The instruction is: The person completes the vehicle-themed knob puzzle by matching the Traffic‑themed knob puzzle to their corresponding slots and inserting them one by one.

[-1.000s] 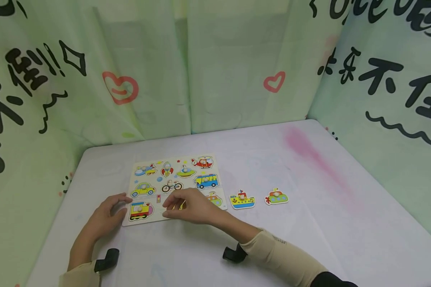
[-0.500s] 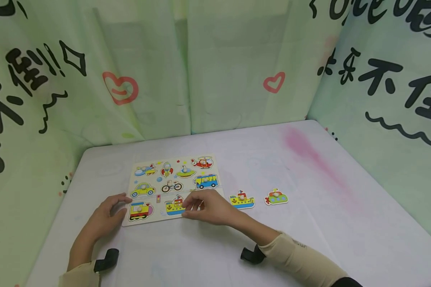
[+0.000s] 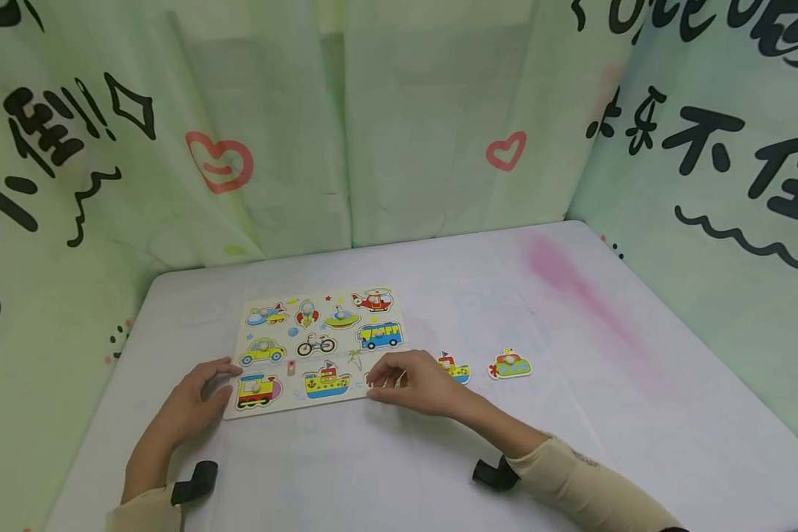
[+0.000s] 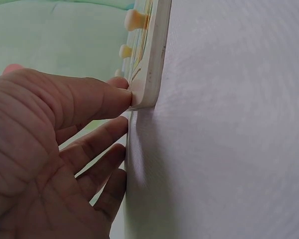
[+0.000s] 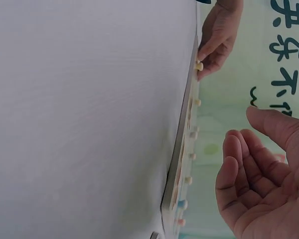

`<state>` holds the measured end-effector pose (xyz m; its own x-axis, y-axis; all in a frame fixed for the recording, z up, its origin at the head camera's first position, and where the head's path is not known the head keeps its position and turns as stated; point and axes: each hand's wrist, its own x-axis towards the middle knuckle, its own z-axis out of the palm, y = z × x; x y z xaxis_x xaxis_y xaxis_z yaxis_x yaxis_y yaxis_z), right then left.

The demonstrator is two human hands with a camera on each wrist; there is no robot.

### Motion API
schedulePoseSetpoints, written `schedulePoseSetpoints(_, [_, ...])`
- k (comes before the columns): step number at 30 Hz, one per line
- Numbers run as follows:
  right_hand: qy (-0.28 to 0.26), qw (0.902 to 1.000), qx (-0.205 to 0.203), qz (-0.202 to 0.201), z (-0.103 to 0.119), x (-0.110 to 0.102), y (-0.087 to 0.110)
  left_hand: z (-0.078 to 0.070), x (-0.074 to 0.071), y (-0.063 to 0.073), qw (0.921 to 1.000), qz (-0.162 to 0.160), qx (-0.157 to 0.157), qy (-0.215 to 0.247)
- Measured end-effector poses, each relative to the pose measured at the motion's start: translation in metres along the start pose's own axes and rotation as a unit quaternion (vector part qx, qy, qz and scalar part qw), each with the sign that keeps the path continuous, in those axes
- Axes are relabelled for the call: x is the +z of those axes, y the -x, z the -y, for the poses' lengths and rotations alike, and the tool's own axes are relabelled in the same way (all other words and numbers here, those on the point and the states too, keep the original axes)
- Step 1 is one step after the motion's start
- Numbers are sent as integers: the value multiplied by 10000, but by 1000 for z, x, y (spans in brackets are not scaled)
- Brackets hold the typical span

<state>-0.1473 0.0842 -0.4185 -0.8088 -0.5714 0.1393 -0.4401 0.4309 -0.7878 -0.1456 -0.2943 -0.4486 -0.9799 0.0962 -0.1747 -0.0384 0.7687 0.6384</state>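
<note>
A white wooden knob puzzle board (image 3: pixel 292 400) with colourful vehicle pictures lies on the table. My left hand (image 3: pixel 193 399) is at its near left corner; thumb and forefinger touch the edge, as the left wrist view (image 4: pixel 55 124) shows. Relaxed fingers of my right hand (image 3: pixel 415 380) hover over the board's near right corner and hold nothing; the right wrist view shows the palm (image 5: pixel 269 189) with thumb apart from the fingers. Behind this hand sits a loose ship piece (image 3: pixel 461 373), partly hidden. Farther right lies a loose submarine piece (image 3: pixel 509 365).
A white cloth covers the table (image 3: pixel 346 473), with a pink stain (image 3: pixel 565 284) at the back right. Green curtains (image 3: pixel 412 133) with black lettering and hearts enclose it. Black wrist mounts (image 3: pixel 196 482) stick out from both sleeves.
My right hand has moved right across the board's near row, uncovering the printed ship and now covering the submarine picture and part of the loose ship. The left hand stays put.
</note>
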Motion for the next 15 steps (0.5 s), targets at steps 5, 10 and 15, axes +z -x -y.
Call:
schedulePoseSetpoints(5, [4, 10000, -21, -39, -8, -4, 7, 1, 1, 1, 10000, -12, 17, 12])
schedulePoseSetpoints(10, [159, 9997, 162, -99, -17, -13, 15, 1, 1, 1, 10000, -4, 32, 38])
schedulePoseSetpoints(15, [320, 9986, 365, -206, -26, -24, 22, 1, 0, 1, 10000, -22, 68, 27])
